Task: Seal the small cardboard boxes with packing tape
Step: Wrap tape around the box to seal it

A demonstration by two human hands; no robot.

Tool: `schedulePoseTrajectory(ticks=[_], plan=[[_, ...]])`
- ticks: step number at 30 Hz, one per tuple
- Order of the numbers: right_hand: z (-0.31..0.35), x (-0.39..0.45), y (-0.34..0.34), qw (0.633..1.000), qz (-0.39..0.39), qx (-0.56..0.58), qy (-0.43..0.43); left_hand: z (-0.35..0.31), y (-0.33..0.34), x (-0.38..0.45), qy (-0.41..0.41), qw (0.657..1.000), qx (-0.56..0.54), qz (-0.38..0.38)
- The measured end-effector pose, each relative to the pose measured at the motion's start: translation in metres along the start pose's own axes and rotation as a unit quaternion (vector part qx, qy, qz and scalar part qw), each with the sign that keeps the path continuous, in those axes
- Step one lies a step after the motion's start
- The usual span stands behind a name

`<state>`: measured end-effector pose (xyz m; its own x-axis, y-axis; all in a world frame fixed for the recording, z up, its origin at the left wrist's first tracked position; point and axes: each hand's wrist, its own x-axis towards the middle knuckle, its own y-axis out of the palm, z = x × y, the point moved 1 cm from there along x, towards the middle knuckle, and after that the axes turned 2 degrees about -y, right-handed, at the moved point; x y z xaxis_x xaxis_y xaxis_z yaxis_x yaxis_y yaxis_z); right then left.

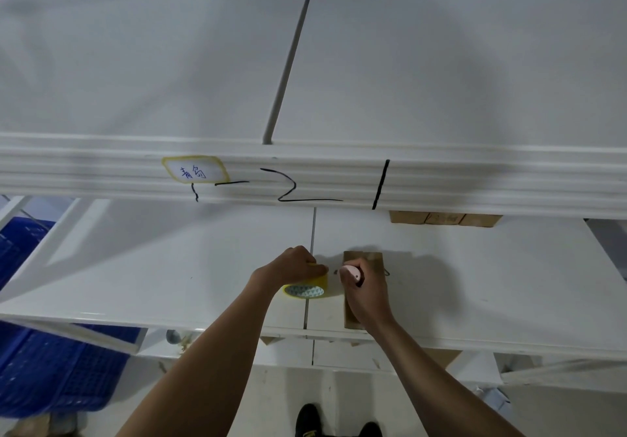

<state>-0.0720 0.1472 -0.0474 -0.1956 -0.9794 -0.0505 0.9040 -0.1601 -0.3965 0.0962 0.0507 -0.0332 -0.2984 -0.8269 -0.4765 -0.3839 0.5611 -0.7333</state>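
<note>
The left hand [295, 263] gripped the yellow tape roll [307, 287] from above, fingers curled over its rim, just left of the small cardboard box [373, 258] lying on the white shelf [169, 267]. The right hand [364, 287] rested on that box, fist closed round a pink cutter [351, 272]. More boxes [444, 218] sat far right. The risk, I judged — the light box sliding under the pull, so the tape would land crooked or wrinkle
</note>
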Motion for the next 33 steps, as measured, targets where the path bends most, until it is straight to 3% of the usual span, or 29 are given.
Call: schedulePoseTrajectory(ticks=[24, 33], plan=[[0.0069, 0.0042, -0.0069, 0.999, 0.033, -0.007, 0.009, -0.0043, 0.0014, 0.0007, -0.015, 1.0, -0.007, 0.0], [0.0008, 0.0028, -0.0078, 1.0, -0.004, -0.003, 0.004, -0.0056, 0.0008, -0.0023, -0.02, 1.0, -0.016, 0.007]])
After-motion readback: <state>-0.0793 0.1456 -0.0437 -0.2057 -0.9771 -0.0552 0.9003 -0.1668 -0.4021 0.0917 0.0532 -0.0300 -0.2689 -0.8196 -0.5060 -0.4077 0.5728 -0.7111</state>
